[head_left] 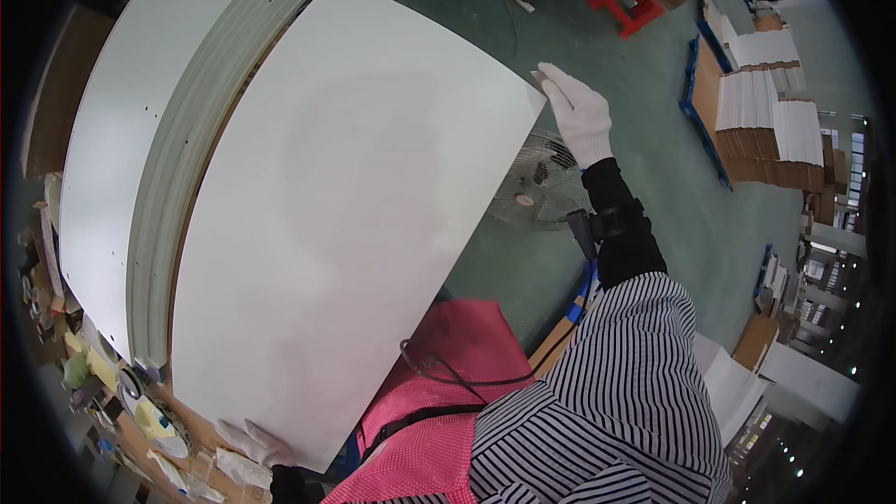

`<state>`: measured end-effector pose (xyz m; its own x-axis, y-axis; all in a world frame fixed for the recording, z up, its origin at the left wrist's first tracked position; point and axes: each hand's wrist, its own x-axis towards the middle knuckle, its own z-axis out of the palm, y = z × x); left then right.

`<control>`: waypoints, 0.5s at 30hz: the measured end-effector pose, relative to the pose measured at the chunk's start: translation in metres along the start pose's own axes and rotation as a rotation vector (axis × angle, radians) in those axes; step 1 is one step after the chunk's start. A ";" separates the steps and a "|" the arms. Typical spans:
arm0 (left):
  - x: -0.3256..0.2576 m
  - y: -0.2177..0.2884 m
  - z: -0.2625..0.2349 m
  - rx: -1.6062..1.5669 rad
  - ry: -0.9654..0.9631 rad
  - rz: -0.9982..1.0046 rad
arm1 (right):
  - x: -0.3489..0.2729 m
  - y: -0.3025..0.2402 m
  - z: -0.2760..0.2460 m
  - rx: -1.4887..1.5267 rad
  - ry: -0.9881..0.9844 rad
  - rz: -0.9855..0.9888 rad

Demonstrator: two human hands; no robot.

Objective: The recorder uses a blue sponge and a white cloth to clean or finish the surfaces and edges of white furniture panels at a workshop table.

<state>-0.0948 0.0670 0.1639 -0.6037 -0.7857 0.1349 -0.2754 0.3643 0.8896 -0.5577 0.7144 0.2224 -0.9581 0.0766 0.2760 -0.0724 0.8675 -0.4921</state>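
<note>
A large white flat panel (345, 215) fills the middle of the head view, held tilted over a stack of similar white panels (168, 131). My right hand (577, 114), in a white glove, grips the panel's far right corner. My left hand (250, 441), also gloved in white, holds the panel's near lower edge, its fingers partly hidden under the board. My right forearm wears a black sleeve with a strap, above a black-and-white striped shirt and a pink apron.
A floor fan (541, 182) stands just under the panel's right edge on the green floor. A red stool (627, 0) and another person sit at the far top. Stacked cardboard and white boards on a blue pallet (761, 103) lie right. Clutter lines the workbench edge (140, 411).
</note>
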 end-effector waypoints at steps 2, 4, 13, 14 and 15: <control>0.000 0.010 0.012 -0.600 0.092 -0.136 | -0.003 0.001 0.003 0.209 -0.052 -0.016; 0.002 0.012 0.014 -0.899 0.136 -0.200 | -0.005 0.011 0.009 0.218 -0.071 -0.078; 0.011 -0.006 -0.025 0.517 -0.249 0.168 | -0.047 -0.032 0.007 0.094 -0.175 -0.159; 0.013 -0.004 -0.023 0.626 -0.254 0.218 | -0.064 -0.039 0.010 0.152 -0.158 -0.229; 0.014 -0.003 -0.023 0.737 -0.256 0.268 | -0.078 -0.054 0.009 0.071 -0.192 -0.345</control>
<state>-0.0850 0.0438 0.1736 -0.8462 -0.5195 0.1188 -0.4641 0.8280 0.3147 -0.4813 0.6574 0.2197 -0.9080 -0.3128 0.2789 -0.4118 0.7896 -0.4550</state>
